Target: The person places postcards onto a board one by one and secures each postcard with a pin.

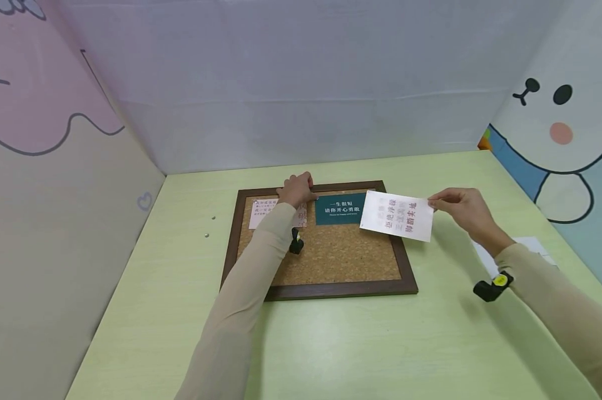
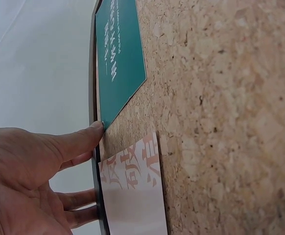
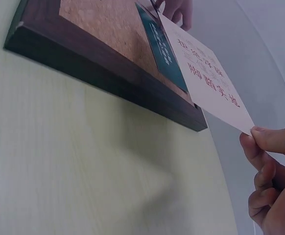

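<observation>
My left hand [image 1: 297, 190] is at the top edge of a brown-framed corkboard [image 1: 351, 255]. Its thumb [image 2: 86, 139] presses at a corner of the teal card [image 1: 342, 209], while the other fingers go over the frame's outer side. A pink-printed card [image 2: 132, 191] lies on the cork beside that hand, partly covered by it in the head view. On the right, my right hand [image 1: 463, 214] pinches a white card with red lettering [image 1: 398, 218] by its edge between thumb and fingers. This card is tilted, and its far end overlaps the teal card and the frame.
Two small silver pins [image 1: 207, 235] lie on the pale green table [image 1: 331, 344] left of the corkboard. More white cards [image 1: 536, 244] are on the table under the right forearm. A plain wall [image 1: 301, 83] stands behind, with cartoon-printed panels [image 1: 561, 105] at both sides.
</observation>
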The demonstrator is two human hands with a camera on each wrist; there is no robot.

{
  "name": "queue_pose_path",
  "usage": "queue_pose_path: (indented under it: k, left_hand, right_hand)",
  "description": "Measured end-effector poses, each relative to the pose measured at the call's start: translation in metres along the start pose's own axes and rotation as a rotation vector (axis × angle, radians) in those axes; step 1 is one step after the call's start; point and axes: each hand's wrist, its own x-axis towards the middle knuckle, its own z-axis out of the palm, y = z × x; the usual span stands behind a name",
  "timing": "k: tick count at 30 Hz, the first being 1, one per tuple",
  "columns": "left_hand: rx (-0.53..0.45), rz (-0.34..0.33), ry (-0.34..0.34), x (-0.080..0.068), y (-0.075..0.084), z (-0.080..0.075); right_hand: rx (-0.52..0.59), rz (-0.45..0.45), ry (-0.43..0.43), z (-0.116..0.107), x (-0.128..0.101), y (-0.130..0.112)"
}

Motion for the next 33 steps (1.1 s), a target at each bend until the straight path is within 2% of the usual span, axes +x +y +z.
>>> queue_pose_path:
  k: [13, 23, 33]
  left_hand:
    - [0.002, 0.013, 0.002, -0.001, -0.003, -0.002]
    - [0.011, -0.004, 0.002, -0.001, -0.001, -0.002]
    - [0.024, -0.005, -0.007, -0.001, 0.001, -0.001]
  right_hand:
    - [0.007, -0.054, -0.139, 0.041, -0.006, -0.027]
    - [-0.003, -0.076, -0.210, 0.068, -0.008, -0.031]
    - [-0.009, -0.093, -0.236, 0.083, -0.010, -0.028]
